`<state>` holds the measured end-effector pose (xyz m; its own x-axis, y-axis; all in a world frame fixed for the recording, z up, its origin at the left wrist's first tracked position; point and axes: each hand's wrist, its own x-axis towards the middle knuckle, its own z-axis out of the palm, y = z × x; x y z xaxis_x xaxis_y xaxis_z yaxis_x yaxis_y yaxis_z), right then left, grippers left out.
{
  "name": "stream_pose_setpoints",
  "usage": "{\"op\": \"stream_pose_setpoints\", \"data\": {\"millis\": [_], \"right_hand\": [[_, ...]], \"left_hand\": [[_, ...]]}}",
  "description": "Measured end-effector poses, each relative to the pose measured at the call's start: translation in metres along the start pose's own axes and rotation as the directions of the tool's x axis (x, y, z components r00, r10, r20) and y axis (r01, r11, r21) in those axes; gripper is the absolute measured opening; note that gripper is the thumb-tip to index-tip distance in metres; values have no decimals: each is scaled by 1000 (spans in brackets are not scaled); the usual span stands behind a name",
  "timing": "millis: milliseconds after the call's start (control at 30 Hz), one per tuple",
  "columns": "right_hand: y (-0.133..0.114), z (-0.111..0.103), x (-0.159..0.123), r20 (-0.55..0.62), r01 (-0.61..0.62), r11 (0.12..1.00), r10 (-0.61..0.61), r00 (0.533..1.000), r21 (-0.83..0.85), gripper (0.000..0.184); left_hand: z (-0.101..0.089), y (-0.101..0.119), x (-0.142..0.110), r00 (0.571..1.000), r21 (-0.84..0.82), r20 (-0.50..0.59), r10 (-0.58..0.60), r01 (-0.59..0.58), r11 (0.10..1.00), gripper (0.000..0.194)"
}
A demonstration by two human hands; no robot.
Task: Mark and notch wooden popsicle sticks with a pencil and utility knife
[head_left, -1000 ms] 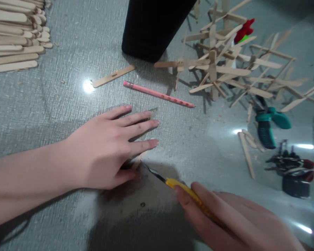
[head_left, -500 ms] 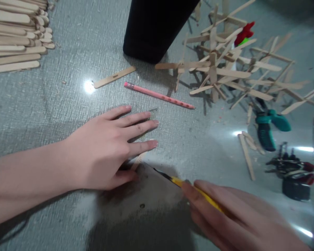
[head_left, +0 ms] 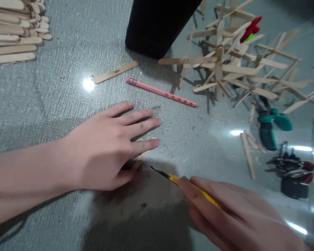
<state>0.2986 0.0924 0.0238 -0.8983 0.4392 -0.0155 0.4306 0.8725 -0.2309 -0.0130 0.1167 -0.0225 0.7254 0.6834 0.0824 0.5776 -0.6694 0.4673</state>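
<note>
My left hand (head_left: pixel 107 146) lies palm down on the table with its fingers spread. Under its index finger and beside the thumb is a small wooden craft stick (head_left: pixel 140 159), mostly hidden by the hand. My right hand (head_left: pixel 230 212) is closed around a yellow utility knife (head_left: pixel 202 191). The knife's thin dark blade points left, its tip at or very close to the stick's right edge; whether it touches I cannot tell. Above my left hand lie a pink pencil (head_left: pixel 163 93) and a craft stick with a small slot (head_left: pixel 116 72).
A pile of craft sticks (head_left: pixel 13 48) is at the upper left. A black container (head_left: pixel 157 28) stands at the top. Assembled stick crosses (head_left: pixel 232 69) are heaped at the upper right, above teal-handled pliers (head_left: pixel 267 130), cut stick pieces (head_left: pixel 248 156) and a dark container of tools (head_left: pixel 294 186).
The knife and my right hand have shifted slightly left, toward the stick. My left hand stays on the stick. The whole view has moved a little.
</note>
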Motion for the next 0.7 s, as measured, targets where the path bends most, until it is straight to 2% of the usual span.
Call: {"op": "stream_pose_setpoints", "data": {"millis": [300, 500, 700], "right_hand": [[-1, 1, -3, 22, -2, 1000, 2, 1000, 24, 37], [-2, -2, 0, 23, -3, 1000, 4, 1000, -19, 33], [-14, -3, 6, -15, -92, 991, 90, 996, -99, 31]], "left_hand": [[2, -1, 0, 1000, 5, -9, 4, -4, 1000, 60], [2, 0, 0, 1000, 9, -4, 6, -6, 1000, 61], [2, 0, 0, 1000, 12, -20, 4, -3, 1000, 59]]}}
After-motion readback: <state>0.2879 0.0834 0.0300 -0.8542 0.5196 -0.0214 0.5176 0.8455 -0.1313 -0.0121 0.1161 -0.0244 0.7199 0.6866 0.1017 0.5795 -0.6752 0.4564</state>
